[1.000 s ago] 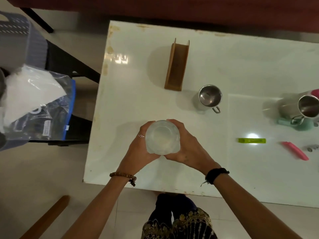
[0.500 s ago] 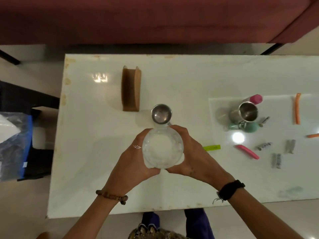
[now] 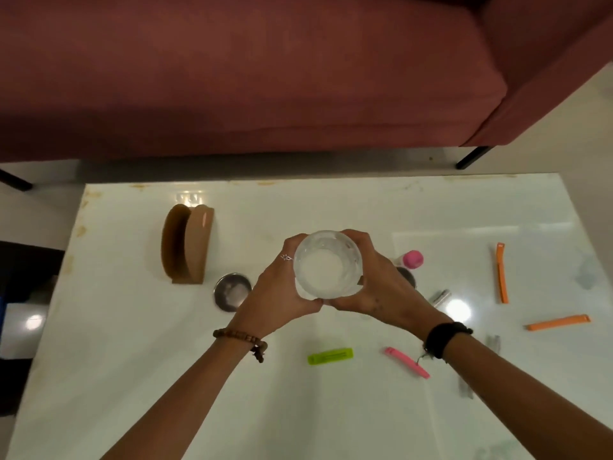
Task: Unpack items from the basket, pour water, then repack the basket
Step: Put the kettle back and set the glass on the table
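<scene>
the left hand point(image 3: 278, 287) and right hand point(image 3: 381, 287) each wrap a grip around a clear water container point(image 3: 327, 264), held above the desk point(image 3: 132, 360). clips and a steel cup point(image 3: 232, 291) lie unpacked; pouring seems imminent, repacking remains. no basket is in view.

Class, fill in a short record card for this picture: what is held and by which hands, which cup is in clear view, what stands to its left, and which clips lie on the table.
Held: clear water container, gripped by left hand and right hand
Cup in view: steel cup, upright on white table
Left of cup: brown wooden holder
Clips: green clip, pink clip, two orange clips
</scene>
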A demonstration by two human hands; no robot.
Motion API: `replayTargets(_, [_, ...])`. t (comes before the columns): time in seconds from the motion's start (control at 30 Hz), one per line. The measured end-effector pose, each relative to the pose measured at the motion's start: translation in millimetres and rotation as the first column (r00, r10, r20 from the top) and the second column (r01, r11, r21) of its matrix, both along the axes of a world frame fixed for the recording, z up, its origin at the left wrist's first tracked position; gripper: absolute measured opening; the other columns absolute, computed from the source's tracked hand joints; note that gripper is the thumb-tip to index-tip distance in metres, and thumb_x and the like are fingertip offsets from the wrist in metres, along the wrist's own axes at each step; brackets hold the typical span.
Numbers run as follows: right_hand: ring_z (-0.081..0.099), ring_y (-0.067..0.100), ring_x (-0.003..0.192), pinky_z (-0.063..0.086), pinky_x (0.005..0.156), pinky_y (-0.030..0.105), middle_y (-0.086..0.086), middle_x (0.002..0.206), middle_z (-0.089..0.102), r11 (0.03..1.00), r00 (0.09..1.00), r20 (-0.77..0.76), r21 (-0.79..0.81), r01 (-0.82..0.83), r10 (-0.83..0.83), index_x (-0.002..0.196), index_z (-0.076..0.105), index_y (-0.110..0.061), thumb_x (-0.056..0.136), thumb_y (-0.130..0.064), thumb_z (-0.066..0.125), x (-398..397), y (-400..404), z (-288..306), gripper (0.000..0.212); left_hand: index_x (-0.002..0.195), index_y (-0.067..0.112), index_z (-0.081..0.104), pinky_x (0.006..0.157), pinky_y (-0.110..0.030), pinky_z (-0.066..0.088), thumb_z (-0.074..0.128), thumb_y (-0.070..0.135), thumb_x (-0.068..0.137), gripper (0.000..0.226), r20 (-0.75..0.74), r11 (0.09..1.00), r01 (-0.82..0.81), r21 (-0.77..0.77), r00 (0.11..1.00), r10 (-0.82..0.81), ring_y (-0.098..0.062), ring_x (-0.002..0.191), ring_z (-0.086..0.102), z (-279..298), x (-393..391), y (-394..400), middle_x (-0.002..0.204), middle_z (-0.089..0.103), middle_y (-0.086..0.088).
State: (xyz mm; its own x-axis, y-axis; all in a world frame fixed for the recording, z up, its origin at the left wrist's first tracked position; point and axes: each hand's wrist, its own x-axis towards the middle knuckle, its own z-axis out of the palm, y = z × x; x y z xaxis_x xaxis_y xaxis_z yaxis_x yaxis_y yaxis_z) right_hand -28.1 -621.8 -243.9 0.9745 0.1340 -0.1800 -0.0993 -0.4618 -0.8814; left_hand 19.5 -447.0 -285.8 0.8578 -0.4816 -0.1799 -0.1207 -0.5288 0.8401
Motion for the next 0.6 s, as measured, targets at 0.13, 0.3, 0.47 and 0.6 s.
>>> replayTargets(0.13, [0.053, -0.002, 0.100, 0.043, 0.070, -0.002, -0.014, 0.118, 0.048, 0.999, 1.000, 0.019, -0.041, -0.021, 0.022, 0.120, 0.024, -0.043, 0.066, -0.032, 0.080, 25.6, -20.8, -27.0, 0.078, 0.104, 0.069, 0.014, 0.061, 0.000, 0.038, 0.084, 0.028, 0.048, 0.098, 0.028, 1.000, -0.028, 0.010, 0.999, 0.027, 0.005, 0.085, 0.053, -19.5, 22.5, -21.6, 0.098, 0.043, 0.034])
replayTargets(0.3, [0.055, 0.012, 0.096, 0.042, 0.067, 0.005, -0.011, 0.113, 0.048, 0.993, 0.997, 0.052, -0.109, -0.050, 0.056, 0.124, 0.024, -0.031, 0.065, -0.032, 0.081, 55.7, -32.8, -55.6, 0.082, 0.119, 0.043, 0.023, 0.064, 0.000, 0.037, 0.086, 0.021, 0.052, 0.095, 0.038, 0.998, -0.056, -0.003, 0.998, 0.056, -0.005, 0.096, 0.049, -40.2, 48.1, -34.4, 0.101, 0.040, 0.031])
replayTargets(0.47, [0.050, 0.009, 0.096, 0.036, 0.072, 0.004, -0.012, 0.116, 0.043, 0.986, 0.993, 0.042, -0.131, -0.101, 0.107, 0.126, 0.024, -0.028, 0.065, -0.036, 0.081, 78.8, -40.5, -72.8, 0.084, 0.125, 0.032, 0.028, 0.072, -0.004, 0.037, 0.086, 0.021, 0.054, 0.092, 0.026, 0.996, -0.082, -0.045, 0.996, 0.084, -0.010, 0.101, 0.048, -57.2, 62.3, -42.3, 0.111, 0.045, 0.014])
replayTargets(0.6, [0.050, 0.010, 0.097, 0.036, 0.075, 0.006, -0.011, 0.117, 0.042, 0.975, 0.987, 0.053, -0.167, -0.144, 0.154, 0.127, 0.024, -0.023, 0.065, -0.036, 0.081, 90.0, -46.7, -80.6, 0.085, 0.127, 0.028, 0.028, 0.067, 0.004, 0.035, 0.085, 0.024, 0.057, 0.090, 0.025, 0.990, -0.133, -0.039, 0.991, 0.134, -0.007, 0.096, 0.048, -64.9, 66.0, -51.3, 0.110, 0.043, 0.014])
